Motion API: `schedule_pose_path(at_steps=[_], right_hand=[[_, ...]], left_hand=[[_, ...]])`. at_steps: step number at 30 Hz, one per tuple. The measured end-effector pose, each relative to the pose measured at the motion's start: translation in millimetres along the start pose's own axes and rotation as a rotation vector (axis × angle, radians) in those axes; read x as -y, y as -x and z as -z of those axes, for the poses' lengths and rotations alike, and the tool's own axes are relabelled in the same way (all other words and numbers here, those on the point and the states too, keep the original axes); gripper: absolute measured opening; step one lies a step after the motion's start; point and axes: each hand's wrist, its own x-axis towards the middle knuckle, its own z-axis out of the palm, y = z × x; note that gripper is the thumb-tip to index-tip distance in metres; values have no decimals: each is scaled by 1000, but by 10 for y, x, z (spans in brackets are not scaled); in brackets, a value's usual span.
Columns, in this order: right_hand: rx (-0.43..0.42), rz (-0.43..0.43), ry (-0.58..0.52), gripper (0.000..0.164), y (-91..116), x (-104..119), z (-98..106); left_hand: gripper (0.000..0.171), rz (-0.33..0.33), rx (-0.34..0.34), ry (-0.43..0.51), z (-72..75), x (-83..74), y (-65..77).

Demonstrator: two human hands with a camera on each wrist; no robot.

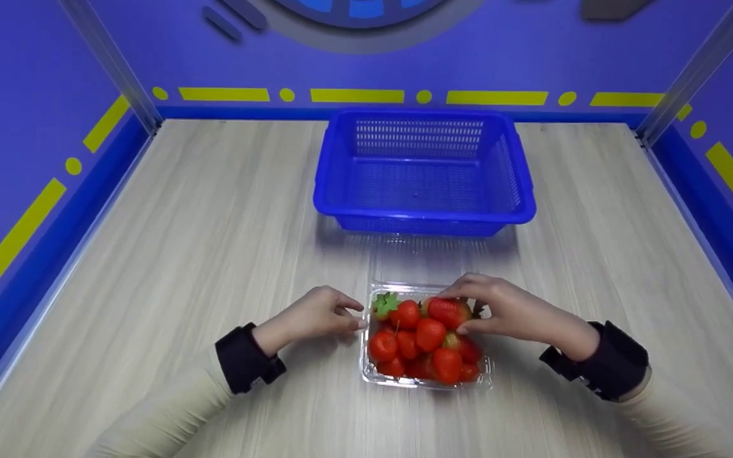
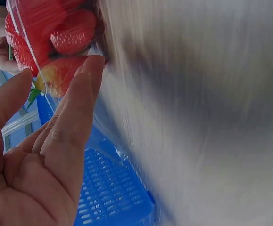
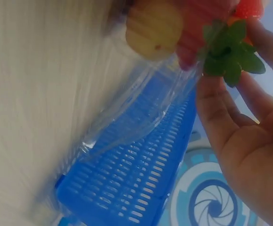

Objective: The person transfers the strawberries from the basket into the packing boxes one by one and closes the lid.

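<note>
A clear plastic box [image 1: 427, 384] full of strawberries [image 1: 430, 334] stands in front of me, its clear lid folded back towards the basket. My right hand [image 1: 500, 308] pinches a large strawberry [image 1: 448, 312] at the box's far right corner, fingers on its far side and thumb on its near side. Green leaves [image 3: 230, 52] of that strawberry show between thumb and fingers in the right wrist view. At the left wall is my left hand [image 1: 315, 313], its relaxed fingertips right at the plastic, as the left wrist view shows; it holds nothing.
Behind the box is a blue plastic basket [image 1: 424, 216] with slotted walls, close to the back of the wooden table [image 1: 214, 222]. Blue panels [image 1: 354, 70] with yellow marks enclose the table at the back and both sides.
</note>
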Motion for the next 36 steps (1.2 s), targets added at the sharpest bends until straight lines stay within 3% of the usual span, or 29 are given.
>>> schedule_pose_path(at_steps=[8,23,30,36], right_hand=[[70,24,139,45,-33,73,41],[68,-12,165,50,37,127,-48],[63,-34,216,56,49,165,-37],[8,-35,157,59,69,102,12]], left_hand=[[34,-22,27,12,-91,-8,-27],[27,-73,52,-10,-153,32,-33],[31,12,108,119,-17,7,-42],[40,107,77,264,80,70,-151]])
